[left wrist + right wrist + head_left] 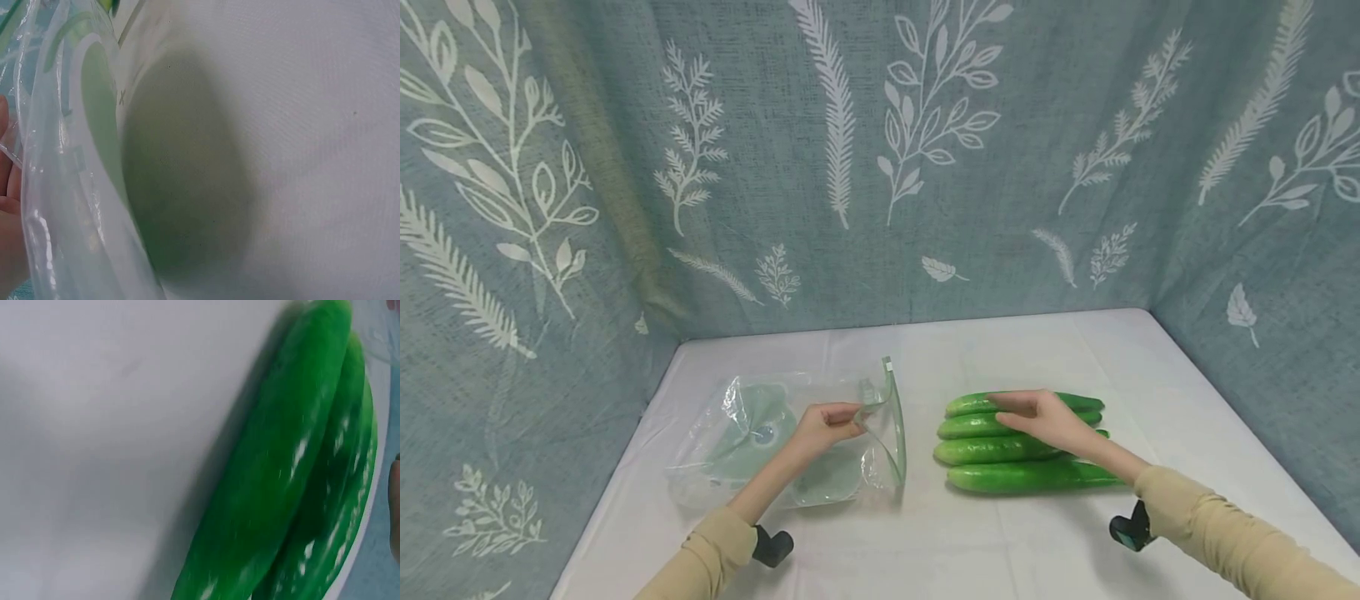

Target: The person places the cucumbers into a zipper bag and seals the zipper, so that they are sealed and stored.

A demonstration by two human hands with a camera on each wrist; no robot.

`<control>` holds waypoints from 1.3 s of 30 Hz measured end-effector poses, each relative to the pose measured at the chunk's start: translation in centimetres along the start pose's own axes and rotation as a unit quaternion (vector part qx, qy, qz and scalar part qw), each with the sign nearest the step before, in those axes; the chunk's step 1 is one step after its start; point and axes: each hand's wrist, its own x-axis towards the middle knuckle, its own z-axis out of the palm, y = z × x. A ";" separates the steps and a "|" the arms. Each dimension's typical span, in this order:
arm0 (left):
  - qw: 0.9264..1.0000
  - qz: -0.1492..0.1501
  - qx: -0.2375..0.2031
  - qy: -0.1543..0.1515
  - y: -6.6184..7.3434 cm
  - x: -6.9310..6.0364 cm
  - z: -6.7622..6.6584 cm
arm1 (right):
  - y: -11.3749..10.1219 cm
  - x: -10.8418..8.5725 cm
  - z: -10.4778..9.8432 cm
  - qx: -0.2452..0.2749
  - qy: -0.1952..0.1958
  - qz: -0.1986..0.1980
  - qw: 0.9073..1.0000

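Observation:
A clear zip bag with pale green printed patches lies on the left half of the table, its mouth facing right and partly spread. My left hand pinches the upper layer near the mouth; the bag's film fills the left of the left wrist view. To the right, several green cucumbers lie side by side, stems to the right. Above the farther ones is my right hand, thumb and fingers apart; whether the fingertips touch a cucumber I cannot tell. The nearest cucumber looms large in the right wrist view.
A white cloth covers the table. Blue-green curtains with white leaf prints hang behind and at both sides. Each wrist carries a small black device, such as the right one.

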 end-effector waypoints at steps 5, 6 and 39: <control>1.000 -0.004 -0.003 0.004 0.1 0.1 0.0 | 0.8 -0.4 -1.7 -0.023 0.025 0.003 0.999; 1.000 -0.005 -0.002 0.003 0.1 0.1 -0.1 | 0.9 -0.5 -2.1 -0.026 0.030 0.006 0.999; 1.000 -0.002 0.002 0.009 -0.2 -0.1 0.1 | 8.1 -4.8 -7.6 -0.165 0.116 0.107 0.974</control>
